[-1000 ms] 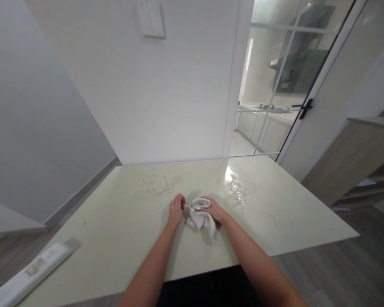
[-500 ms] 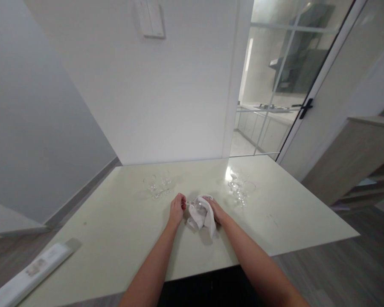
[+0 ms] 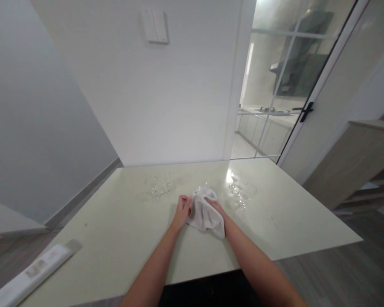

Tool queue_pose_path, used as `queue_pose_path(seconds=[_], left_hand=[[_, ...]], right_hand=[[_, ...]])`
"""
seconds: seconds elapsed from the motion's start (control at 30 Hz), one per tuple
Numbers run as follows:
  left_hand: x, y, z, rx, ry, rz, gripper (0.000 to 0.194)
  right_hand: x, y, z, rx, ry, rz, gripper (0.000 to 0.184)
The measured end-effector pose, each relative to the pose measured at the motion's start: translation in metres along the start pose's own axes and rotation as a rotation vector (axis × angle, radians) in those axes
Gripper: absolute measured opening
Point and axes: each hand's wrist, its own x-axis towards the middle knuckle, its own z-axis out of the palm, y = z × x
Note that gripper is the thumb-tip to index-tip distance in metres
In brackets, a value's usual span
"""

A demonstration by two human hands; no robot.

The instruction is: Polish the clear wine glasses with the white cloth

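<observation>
A stemmed wine glass [image 3: 199,190] is tilted over the middle of the table, largely hidden by a whitish cloth [image 3: 206,215]. My left hand [image 3: 183,209] has its fingers closed at the stem end of this glass. Bunched against the glass from the other side, the cloth is gripped by my right hand [image 3: 215,205], whose fingers are partly covered by the fabric. A loose fold of it hangs down toward the near table edge.
Several clear stemmed glasses [image 3: 160,187] stand back left on the pale table [image 3: 115,238], and more glasses [image 3: 240,189] stand back right. A long white box [image 3: 35,270] lies at the near left corner. Behind are a wall and a glazed door [image 3: 269,85].
The glass has turned from lying sideways toward pointing away from me. My right hand has spread the cloth more widely over it, and my left hand has shifted slightly right.
</observation>
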Motion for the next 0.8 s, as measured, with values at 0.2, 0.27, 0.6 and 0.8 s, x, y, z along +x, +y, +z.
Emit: queue_pose_path(seconds=[0.2, 0.27, 0.6, 0.8], left_hand=[[-0.015, 0.010, 0.004, 0.239, -0.304, 0.168, 0.030], [-0.014, 0.014, 0.003, 0.239, -0.348, 0.164, 0.030], [0.004, 0.006, -0.007, -0.117, -0.089, 0.116, 0.038], [0.006, 0.000, -0.007, -0.195, -0.188, 0.070, 0.048]], right_hand=[[-0.007, 0.000, 0.006, 0.123, 0.096, -0.010, 0.043], [-0.005, -0.003, 0.004, 0.154, 0.168, -0.012, 0.042], [-0.005, 0.011, -0.002, -0.220, -0.159, 0.054, 0.036], [-0.005, 0.014, 0.000, -0.376, -0.256, -0.051, 0.031]])
